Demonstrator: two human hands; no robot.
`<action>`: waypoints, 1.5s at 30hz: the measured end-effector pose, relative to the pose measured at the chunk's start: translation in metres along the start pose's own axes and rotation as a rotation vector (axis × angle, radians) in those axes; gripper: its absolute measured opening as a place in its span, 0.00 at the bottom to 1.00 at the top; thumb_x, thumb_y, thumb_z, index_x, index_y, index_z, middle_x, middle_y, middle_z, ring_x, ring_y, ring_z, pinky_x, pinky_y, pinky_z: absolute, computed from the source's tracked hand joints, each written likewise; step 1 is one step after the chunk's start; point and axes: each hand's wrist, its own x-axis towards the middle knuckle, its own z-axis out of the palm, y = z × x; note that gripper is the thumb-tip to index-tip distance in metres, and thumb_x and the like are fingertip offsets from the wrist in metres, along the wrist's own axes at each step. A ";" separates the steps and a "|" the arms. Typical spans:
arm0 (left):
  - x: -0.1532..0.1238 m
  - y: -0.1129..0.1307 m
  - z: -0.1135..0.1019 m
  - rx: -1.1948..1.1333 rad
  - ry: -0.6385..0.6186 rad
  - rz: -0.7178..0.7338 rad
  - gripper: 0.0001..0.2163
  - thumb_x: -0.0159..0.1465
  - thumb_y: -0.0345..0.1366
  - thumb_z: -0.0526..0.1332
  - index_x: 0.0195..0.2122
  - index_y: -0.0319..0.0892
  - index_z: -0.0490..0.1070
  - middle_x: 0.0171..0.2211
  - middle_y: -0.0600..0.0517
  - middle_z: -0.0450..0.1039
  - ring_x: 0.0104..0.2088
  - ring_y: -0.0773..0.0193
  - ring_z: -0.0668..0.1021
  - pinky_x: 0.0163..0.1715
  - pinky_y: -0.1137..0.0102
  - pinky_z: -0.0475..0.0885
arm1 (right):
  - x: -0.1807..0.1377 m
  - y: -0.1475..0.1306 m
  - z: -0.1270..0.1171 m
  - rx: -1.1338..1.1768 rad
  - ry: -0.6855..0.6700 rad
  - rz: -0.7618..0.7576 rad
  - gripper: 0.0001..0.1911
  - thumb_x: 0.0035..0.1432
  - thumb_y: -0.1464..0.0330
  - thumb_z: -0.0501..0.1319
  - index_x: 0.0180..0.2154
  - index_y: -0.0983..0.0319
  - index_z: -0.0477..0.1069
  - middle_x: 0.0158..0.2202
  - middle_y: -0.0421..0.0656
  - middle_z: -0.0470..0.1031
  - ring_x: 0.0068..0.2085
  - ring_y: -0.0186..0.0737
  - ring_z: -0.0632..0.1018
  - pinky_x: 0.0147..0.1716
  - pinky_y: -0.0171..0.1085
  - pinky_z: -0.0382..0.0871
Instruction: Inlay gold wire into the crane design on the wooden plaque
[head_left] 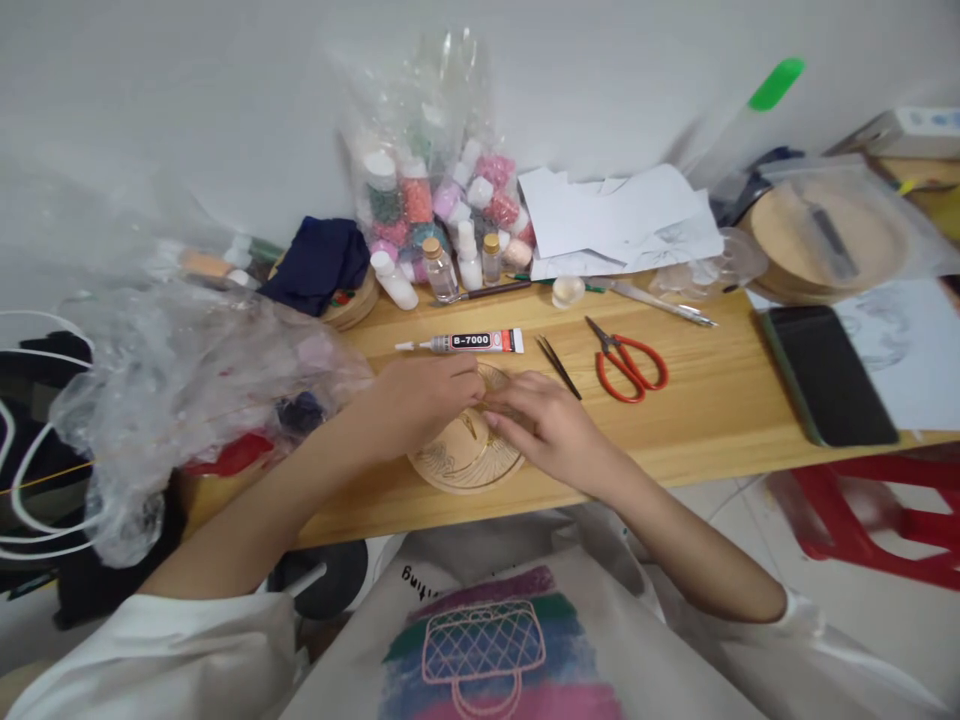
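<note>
A round wooden disc [469,477] with fine line drawings lies near the table's front edge, and both hands are over it. Small gold pointers, like clock hands [469,426], show at its middle. My left hand [427,398] reaches in from the left, its fingertips closed together above the disc's upper part. From the right comes my right hand [551,428], thumb and fingers pinched close to the left fingertips. Whatever lies between the fingers is too small and hidden to make out. A B-7000 glue tube [476,342] lies just beyond the hands, with black tweezers [559,367] to its right.
Red-handled scissors [631,362] and a phone [829,375] lie to the right. Behind stand small bottles [441,272], a bag of coloured jars [420,195] and paper sheets [615,225]. Crumpled plastic bags [202,360] crowd the left side. A red stool [885,515] stands below right.
</note>
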 end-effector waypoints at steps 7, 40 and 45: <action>-0.001 0.005 -0.005 -0.145 -0.055 -0.016 0.10 0.71 0.32 0.54 0.35 0.40 0.74 0.35 0.53 0.74 0.35 0.64 0.75 0.33 0.70 0.64 | 0.011 -0.006 -0.001 0.143 -0.108 0.247 0.06 0.54 0.76 0.65 0.26 0.63 0.76 0.21 0.38 0.73 0.24 0.31 0.70 0.29 0.32 0.59; -0.024 -0.004 0.051 0.338 0.576 0.234 0.07 0.70 0.25 0.55 0.38 0.40 0.71 0.32 0.52 0.78 0.31 0.66 0.77 0.29 0.70 0.70 | -0.052 -0.003 0.005 -0.138 0.237 0.394 0.08 0.63 0.66 0.61 0.42 0.62 0.76 0.31 0.43 0.80 0.31 0.39 0.78 0.31 0.37 0.70; -0.031 -0.006 0.060 0.263 0.594 0.199 0.08 0.69 0.25 0.54 0.44 0.42 0.69 0.36 0.52 0.78 0.34 0.65 0.78 0.31 0.69 0.71 | -0.048 0.000 0.020 -0.337 0.178 0.349 0.14 0.64 0.64 0.58 0.47 0.64 0.74 0.27 0.43 0.78 0.30 0.42 0.76 0.32 0.40 0.68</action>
